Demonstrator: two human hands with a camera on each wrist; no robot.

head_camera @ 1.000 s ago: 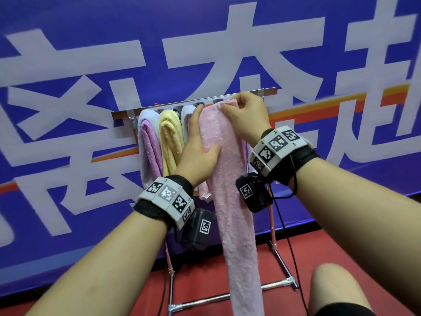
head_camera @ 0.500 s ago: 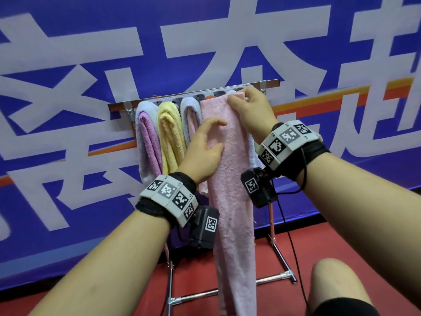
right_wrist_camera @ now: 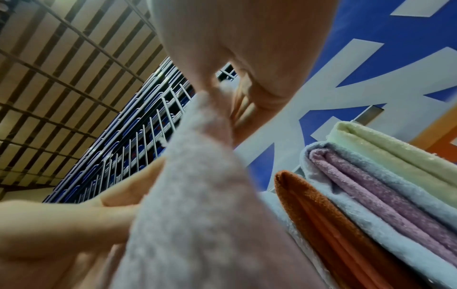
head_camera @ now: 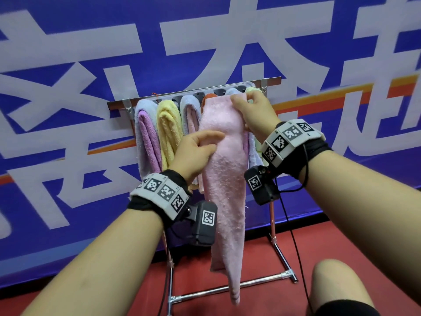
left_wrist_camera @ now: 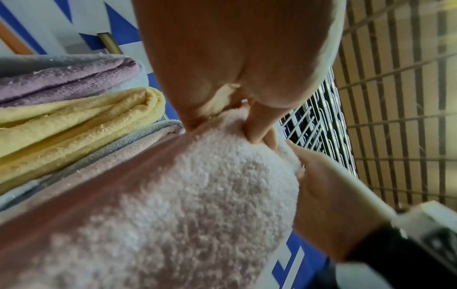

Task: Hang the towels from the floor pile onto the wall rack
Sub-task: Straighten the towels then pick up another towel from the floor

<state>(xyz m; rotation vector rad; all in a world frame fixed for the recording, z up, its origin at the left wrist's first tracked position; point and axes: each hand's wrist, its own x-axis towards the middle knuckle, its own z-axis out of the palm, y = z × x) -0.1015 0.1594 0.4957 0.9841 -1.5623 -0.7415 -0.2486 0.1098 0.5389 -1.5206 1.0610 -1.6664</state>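
A long pink towel [head_camera: 224,179] hangs in front of the wall rack [head_camera: 193,93], its lower end near the floor. My right hand [head_camera: 245,103] grips the towel's top right corner just under the rack bar; the right wrist view shows the right hand [right_wrist_camera: 222,93] pinching the pink towel [right_wrist_camera: 197,195] between thumb and fingers. My left hand [head_camera: 210,142] pinches the towel's left edge lower down, and its fingers [left_wrist_camera: 257,129] dig into a fold. A lilac towel [head_camera: 147,137], a yellow towel [head_camera: 169,128], a pale blue towel [head_camera: 189,112] and an orange towel [head_camera: 208,98] hang on the rack.
The rack's metal stand [head_camera: 230,290] has thin legs on the red floor [head_camera: 341,242]. A blue banner wall [head_camera: 68,110] is behind it. My knee [head_camera: 337,286] is at lower right. Camera cables [head_camera: 289,224] dangle from my wrists. More towels [head_camera: 251,90] hang behind my right hand.
My left hand slid down from the towel's top by the rack to its left edge and curled into a pinch. My right hand kept its grip at the top.
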